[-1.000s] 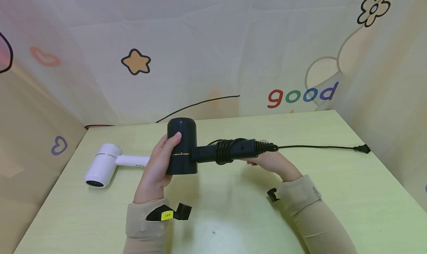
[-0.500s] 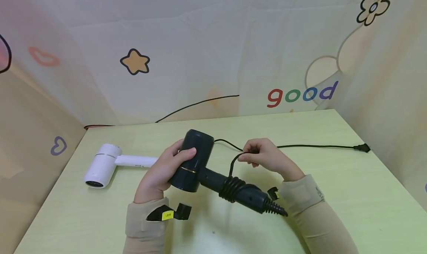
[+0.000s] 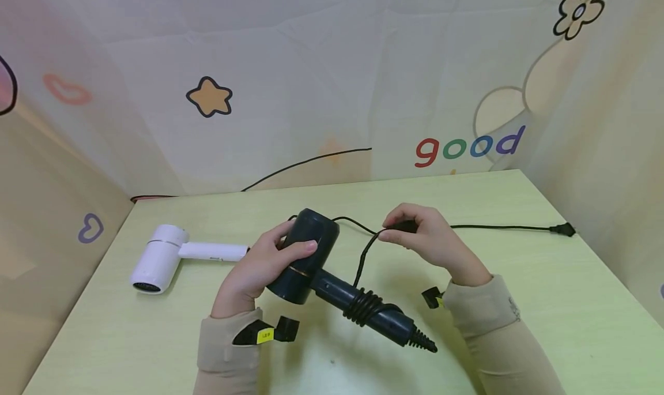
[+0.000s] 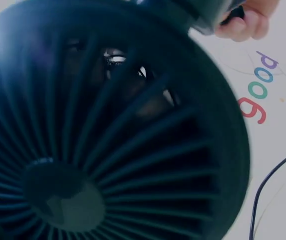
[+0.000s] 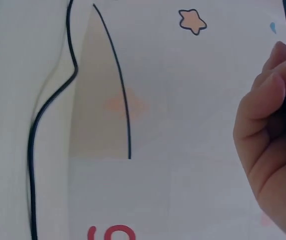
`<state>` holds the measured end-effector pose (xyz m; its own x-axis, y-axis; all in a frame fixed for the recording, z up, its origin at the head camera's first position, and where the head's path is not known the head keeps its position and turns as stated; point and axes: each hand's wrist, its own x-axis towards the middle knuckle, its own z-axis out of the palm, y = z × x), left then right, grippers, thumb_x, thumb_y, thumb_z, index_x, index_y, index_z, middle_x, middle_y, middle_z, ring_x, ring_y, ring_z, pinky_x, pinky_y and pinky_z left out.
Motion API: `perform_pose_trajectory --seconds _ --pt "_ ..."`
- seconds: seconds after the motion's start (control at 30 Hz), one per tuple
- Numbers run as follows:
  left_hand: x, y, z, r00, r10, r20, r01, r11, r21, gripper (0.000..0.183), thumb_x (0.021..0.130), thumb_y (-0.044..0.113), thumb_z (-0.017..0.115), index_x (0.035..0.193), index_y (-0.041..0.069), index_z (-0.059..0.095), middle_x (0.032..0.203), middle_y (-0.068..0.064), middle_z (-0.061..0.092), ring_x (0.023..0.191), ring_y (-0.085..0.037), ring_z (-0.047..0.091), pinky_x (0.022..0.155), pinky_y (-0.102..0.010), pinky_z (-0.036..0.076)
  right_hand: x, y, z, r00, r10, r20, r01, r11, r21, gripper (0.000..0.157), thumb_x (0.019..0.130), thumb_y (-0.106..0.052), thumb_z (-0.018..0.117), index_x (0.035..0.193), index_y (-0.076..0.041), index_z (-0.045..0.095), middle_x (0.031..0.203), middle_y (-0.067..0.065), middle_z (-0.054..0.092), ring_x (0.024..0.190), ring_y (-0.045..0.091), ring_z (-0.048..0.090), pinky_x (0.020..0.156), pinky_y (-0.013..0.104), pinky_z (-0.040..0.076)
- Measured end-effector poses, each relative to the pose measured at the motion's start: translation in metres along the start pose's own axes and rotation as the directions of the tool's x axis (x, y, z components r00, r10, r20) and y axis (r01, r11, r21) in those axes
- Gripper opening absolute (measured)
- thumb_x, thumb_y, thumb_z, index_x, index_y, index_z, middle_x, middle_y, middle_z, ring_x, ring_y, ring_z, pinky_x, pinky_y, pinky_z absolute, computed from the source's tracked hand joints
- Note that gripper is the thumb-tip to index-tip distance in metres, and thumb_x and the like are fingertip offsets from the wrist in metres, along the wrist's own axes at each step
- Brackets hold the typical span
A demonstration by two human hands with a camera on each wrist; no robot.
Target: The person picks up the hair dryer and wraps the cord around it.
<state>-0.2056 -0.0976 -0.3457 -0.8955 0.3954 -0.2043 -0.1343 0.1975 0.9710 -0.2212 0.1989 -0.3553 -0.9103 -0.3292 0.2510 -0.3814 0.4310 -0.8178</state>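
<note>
Routing the cord (image 3: 361, 260) around the handle (image 3: 334, 288), apparently the step in hand — left fingers (image 3: 274, 233) grip the black dryer (image 3: 314, 232), right fingers (image 3: 402, 211) hold its plug (image 3: 406, 226) — next requires a controlled pass.

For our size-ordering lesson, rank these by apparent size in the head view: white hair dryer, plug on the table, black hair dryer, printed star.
1. Black hair dryer, perhaps helped by nearness
2. White hair dryer
3. Printed star
4. Plug

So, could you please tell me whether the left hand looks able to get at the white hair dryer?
Probably not right now: the left hand holds the black hair dryer. Emptied, it likely could, since the white hair dryer lies close beside that hand.
</note>
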Motion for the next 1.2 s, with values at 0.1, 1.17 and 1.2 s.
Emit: perform_pose_trajectory --seconds 0.1,1.17,1.2 --pt "0.001 -0.001 0.001 1.000 -0.007 -0.017 0.007 1.000 0.012 0.055 0.085 0.036 0.067 0.135 0.022 0.047 0.107 -0.020 0.062 0.080 -0.025 0.068 0.071 -0.042 0.057 -0.003 -0.004 -0.004 1.000 -0.007 -0.017 0.006 1.000 -0.013 0.016 0.083 -0.016 0.073 0.095 -0.008 0.065 0.088 0.007 0.063 0.073 0.014 0.056 0.061 0.024 0.049" --pt "0.010 -0.002 0.005 0.940 0.098 -0.326 -0.065 0.992 0.111 0.068 0.078 0.043 0.074 0.137 0.036 0.042 0.110 -0.012 0.060 0.095 -0.027 0.063 0.073 -0.041 0.056 -0.024 -0.038 -0.006 0.949 -0.290 -0.123 0.308 0.936 0.170 0.030 0.077 0.011 0.070 0.104 -0.001 0.068 0.099 0.000 0.063 0.082 0.011 0.061 0.070 0.024 0.056" --pt "0.010 -0.002 0.005 0.935 0.105 -0.337 -0.074 0.992 0.105 0.068 0.078 0.043 0.075 0.137 0.036 0.042 0.110 -0.012 0.060 0.095 -0.027 0.063 0.073 -0.041 0.056 -0.025 -0.039 -0.004 0.938 -0.319 -0.133 0.337 0.930 0.149 0.032 0.076 0.012 0.070 0.104 -0.002 0.069 0.100 0.001 0.061 0.085 0.010 0.060 0.070 0.023 0.056"
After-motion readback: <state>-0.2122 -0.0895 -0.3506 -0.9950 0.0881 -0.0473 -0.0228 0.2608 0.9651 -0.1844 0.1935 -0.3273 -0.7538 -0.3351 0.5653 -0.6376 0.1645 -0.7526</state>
